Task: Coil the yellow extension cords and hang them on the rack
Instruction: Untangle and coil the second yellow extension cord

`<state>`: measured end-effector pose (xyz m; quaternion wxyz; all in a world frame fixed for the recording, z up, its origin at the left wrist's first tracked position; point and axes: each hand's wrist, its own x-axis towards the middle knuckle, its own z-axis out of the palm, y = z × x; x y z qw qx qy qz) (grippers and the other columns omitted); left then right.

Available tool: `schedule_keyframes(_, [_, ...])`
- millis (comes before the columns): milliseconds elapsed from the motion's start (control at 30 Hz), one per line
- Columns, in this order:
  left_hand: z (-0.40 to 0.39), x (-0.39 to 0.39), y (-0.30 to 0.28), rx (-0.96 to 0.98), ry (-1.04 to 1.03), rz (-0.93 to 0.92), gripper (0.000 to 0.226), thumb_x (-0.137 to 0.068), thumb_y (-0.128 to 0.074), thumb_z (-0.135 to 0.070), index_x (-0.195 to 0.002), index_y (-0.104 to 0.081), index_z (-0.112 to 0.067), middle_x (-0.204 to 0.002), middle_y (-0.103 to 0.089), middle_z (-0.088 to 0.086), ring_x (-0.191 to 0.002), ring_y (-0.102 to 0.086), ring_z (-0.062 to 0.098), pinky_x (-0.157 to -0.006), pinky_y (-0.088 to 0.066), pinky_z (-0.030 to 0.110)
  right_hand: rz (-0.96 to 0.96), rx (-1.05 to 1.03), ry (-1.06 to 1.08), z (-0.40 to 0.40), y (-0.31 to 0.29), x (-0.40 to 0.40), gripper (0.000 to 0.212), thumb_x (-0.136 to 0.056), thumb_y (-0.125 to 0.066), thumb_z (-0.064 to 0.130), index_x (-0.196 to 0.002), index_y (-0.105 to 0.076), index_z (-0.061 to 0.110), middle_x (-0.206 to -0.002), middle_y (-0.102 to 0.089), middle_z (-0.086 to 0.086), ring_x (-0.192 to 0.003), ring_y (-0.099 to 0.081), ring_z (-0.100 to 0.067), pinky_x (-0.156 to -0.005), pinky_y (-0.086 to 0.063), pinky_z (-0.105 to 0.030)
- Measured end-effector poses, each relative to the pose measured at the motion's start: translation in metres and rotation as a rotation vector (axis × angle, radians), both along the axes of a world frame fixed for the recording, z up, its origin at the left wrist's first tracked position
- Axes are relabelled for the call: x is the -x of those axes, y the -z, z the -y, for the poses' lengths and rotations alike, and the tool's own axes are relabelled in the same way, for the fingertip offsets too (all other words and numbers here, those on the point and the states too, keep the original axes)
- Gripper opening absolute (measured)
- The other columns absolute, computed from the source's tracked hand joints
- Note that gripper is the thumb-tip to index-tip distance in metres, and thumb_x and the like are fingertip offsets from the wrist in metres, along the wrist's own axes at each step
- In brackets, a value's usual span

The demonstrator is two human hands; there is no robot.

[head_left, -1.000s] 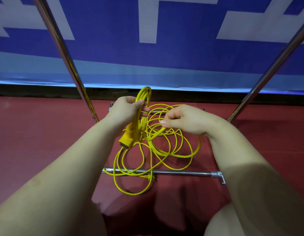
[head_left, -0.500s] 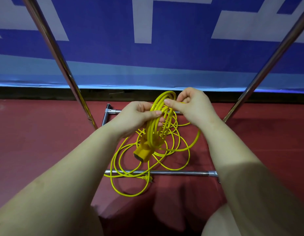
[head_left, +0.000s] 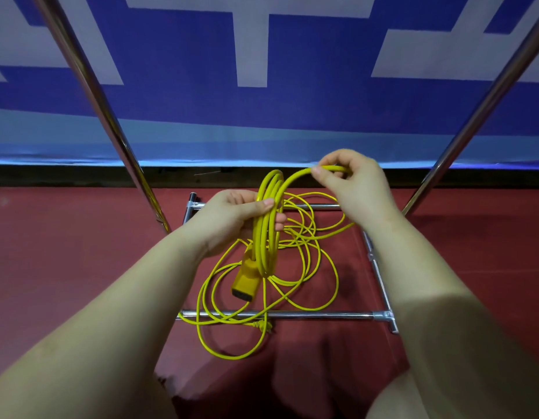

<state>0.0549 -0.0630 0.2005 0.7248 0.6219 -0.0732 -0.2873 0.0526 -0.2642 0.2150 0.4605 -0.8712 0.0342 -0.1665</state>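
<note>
Yellow extension cord (head_left: 266, 237) and socket (head_left: 245, 284) — chrome rack (head_left: 292, 314) on dark-red floor (head_left: 66, 252) — blue-and-white patterned wall (head_left: 201, 71).

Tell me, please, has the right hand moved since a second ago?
Yes. The right hand has risen from over the rack base, up to the dark strip along the wall's foot.

Red floor (head_left: 66, 267) below a blue-and-white patterned wall (head_left: 322, 86).

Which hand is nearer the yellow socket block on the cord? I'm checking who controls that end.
Left. The left hand grips the coil just above the socket block, which dangles below it. The right hand pinches a cord loop higher up and to the right.
</note>
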Motion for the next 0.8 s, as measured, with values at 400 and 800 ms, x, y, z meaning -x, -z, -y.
schedule_keyframes(400, [-0.002, -0.002, 0.003, -0.049, 0.027, -0.008, 0.016, -0.086, -0.056, -0.018, -0.092, -0.067, -0.008, -0.081, -0.074, 0.007, -0.073, -0.071, 0.014, -0.072, -0.058, 0.033, -0.174, 0.059, -0.250, -0.020, -0.003, 0.012, 0.012, -0.073, -0.078, 0.033, -0.070, -0.066, 0.031, -0.065, -0.063, 0.010, -0.064, -0.055, -0.004, -0.066, -0.045, -0.028])
schedule_keyframes(800, [-0.003, -0.002, -0.003, -0.084, -0.043, 0.070, 0.016, -0.094, -0.050, -0.010, -0.085, -0.063, -0.008, -0.067, -0.070, 0.001, -0.059, -0.066, 0.008, -0.058, -0.056, 0.022, -0.182, -0.034, -0.233, -0.015, 0.000, 0.012, 0.015, -0.078, -0.074, 0.028, -0.075, -0.059, 0.028, -0.076, -0.066, 0.005, -0.070, -0.061, -0.011, -0.073, -0.049, -0.031])
